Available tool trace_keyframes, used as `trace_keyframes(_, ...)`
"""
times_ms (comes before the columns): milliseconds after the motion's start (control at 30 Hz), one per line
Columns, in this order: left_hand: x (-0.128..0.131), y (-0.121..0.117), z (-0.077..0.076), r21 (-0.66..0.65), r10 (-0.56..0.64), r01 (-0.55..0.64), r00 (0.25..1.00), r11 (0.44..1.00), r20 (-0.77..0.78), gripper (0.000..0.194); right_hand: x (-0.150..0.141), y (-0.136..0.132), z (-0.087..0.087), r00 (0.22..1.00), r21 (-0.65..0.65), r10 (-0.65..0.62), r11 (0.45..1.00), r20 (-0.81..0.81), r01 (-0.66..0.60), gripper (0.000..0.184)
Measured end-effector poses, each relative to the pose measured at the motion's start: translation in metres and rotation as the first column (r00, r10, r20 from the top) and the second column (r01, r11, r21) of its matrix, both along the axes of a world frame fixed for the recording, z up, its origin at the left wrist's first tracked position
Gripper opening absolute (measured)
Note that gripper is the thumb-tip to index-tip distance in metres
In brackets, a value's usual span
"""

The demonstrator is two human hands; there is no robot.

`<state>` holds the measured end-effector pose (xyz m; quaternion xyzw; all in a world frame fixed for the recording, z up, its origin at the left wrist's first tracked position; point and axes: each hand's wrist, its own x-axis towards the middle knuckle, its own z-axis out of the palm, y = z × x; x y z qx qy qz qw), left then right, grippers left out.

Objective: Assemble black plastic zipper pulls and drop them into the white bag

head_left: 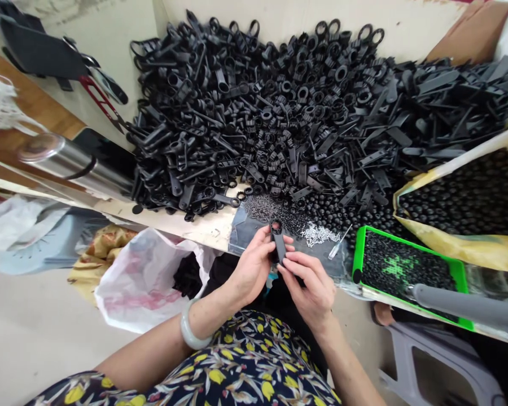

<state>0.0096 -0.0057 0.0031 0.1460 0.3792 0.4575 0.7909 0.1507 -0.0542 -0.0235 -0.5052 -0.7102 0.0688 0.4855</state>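
Note:
Between my two hands is a black plastic part with a ring at its upper end (279, 243), held upright over the table's front edge. My left hand (254, 262) is closed around its left side, thumb and fingers near the ring. At its lower right, the fingertips of my right hand (308, 282) pinch the same part. Just beyond lie a heap of small dark pieces (265, 207), a pile of silver pins (319, 234) and a small screwdriver with a clear handle (340, 242).
A large mound of black plastic parts (271, 113) covers the back. To the right are a green tray (358, 254) of small black pieces and a yellow-edged bag (449, 239) of black balls. A steel flask (76, 166) lies left; a white plastic bag (131, 282) hangs below.

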Motion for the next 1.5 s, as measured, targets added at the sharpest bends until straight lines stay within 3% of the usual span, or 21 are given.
trace_keyframes(267, 0.004, -0.001, 0.006, -0.012, -0.005, 0.005, 1.000, 1.000, 0.011, 0.032, 0.001, -0.002, -0.013, 0.998, 0.035, -0.004, 0.999, 0.058, 0.001, 0.031)
trace_keyframes(700, 0.009, -0.003, 0.010, 0.059, -0.020, 0.021, 1.000, 0.998, -0.023, 0.024, 0.000, 0.005, -0.003, 0.993, 0.161, 0.024, 0.986, 0.112, -0.042, 0.038)
trace_keyframes(1067, 0.013, -0.005, 0.015, 0.125, 0.031, -0.018, 0.994, 0.992, -0.104, 0.027, 0.001, -0.007, -0.009, 0.990, 0.104, -0.003, 0.995, 0.144, -0.012, 0.050)
trace_keyframes(1400, 0.008, -0.006, 0.004, 0.174, 0.037, -0.010, 0.988, 0.985, -0.148, 0.024, -0.010, -0.009, -0.006, 0.989, 0.097, 0.027, 0.994, 0.144, -0.041, 0.043)
trace_keyframes(1500, 0.006, -0.004, -0.001, 0.203, 0.031, 0.007, 0.982, 0.979, -0.184, 0.024, -0.006, -0.011, 0.002, 0.995, 0.003, 0.053, 0.999, 0.088, -0.054, 0.036)
